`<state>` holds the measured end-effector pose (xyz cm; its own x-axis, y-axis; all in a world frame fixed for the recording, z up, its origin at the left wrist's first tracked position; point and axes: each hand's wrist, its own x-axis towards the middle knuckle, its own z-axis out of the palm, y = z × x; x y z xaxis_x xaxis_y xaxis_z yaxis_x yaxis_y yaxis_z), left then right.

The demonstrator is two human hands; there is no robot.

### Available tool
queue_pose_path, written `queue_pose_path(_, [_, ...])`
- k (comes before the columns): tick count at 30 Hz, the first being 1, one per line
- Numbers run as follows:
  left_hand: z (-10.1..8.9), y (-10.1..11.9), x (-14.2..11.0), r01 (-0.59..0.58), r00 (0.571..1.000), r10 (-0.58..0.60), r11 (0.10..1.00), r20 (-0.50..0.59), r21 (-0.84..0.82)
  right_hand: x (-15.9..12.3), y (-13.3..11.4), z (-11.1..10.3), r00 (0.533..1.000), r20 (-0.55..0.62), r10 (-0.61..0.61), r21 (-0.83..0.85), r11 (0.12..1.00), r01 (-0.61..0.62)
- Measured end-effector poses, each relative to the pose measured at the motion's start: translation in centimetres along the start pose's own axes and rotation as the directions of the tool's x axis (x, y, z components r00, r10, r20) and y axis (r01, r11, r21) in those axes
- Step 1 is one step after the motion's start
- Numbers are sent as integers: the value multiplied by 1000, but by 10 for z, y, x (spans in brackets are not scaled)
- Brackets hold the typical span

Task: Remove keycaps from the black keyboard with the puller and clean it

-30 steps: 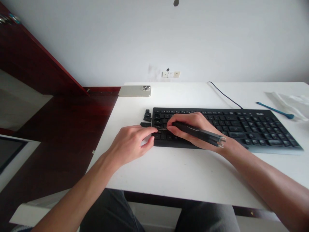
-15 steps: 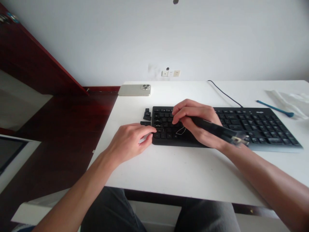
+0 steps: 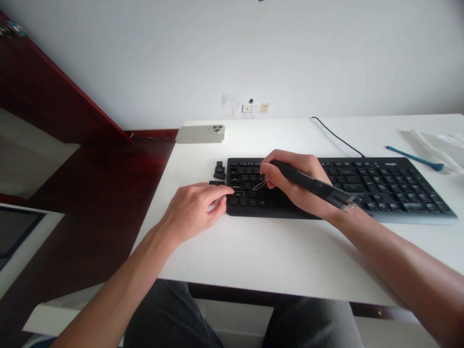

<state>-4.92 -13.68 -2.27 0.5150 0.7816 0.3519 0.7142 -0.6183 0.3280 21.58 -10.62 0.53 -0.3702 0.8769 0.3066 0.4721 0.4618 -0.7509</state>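
Note:
A black keyboard point(image 3: 380, 186) lies across the white desk point(image 3: 275, 251). My right hand point(image 3: 295, 181) grips a long black keycap puller point(image 3: 315, 186); its thin wire loop points down at the keys near the keyboard's left end. My left hand point(image 3: 194, 208) rests at the keyboard's left edge, fingers curled and pressed together, fingertips touching the corner keys. Whether it holds anything is hidden. A few loose black keycaps point(image 3: 219, 172) lie on the desk just left of the keyboard.
A pale phone point(image 3: 201, 134) lies face down at the desk's back left corner. A blue-handled tool point(image 3: 415, 159) and a clear plastic bag point(image 3: 440, 147) sit at the back right. The keyboard's cable point(image 3: 335, 138) runs toward the wall. Dark red floor lies left of the desk.
My right hand lifted from the lower left keys, swung the puller so its wire loop came free, then brought the loop back toward the upper left keys. My left hand stayed put.

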Motion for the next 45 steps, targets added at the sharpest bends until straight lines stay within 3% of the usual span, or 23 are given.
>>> queue_pose_path(8, [2, 0, 0, -14, 1000, 14, 1000, 8, -2, 2, -2, 1, 986, 151, -76, -56, 995, 85])
queue_pose_path(14, [2, -1, 0, -21, 1000, 22, 1000, 9, -13, 3, -2, 2, 912, 359, -198, -14, 976, 217])
queue_pose_path(20, [2, -1, -1, -31, 999, 31, 999, 14, -10, 5, 0, 3, 887, 388, -249, -21, 960, 279])
queue_pose_path(28, [2, -1, -1, -27, 1000, 27, 999, 4, -22, 5, -7, 1, 883, 427, -194, -39, 972, 233])
queue_pose_path(34, [1, -2, -1, -37, 999, 37, 999, -20, -26, 28, -30, -10, 803, 579, -141, -46, 978, 204])
queue_pose_path(39, [3, -4, -3, -45, 998, 44, 998, -35, -40, 39, -36, -12, 765, 625, -155, -31, 975, 222])
queue_pose_path(45, [5, -5, -3, -27, 999, 26, 998, -20, -57, 44, -38, -14, 718, 695, -24, -145, 974, 173])
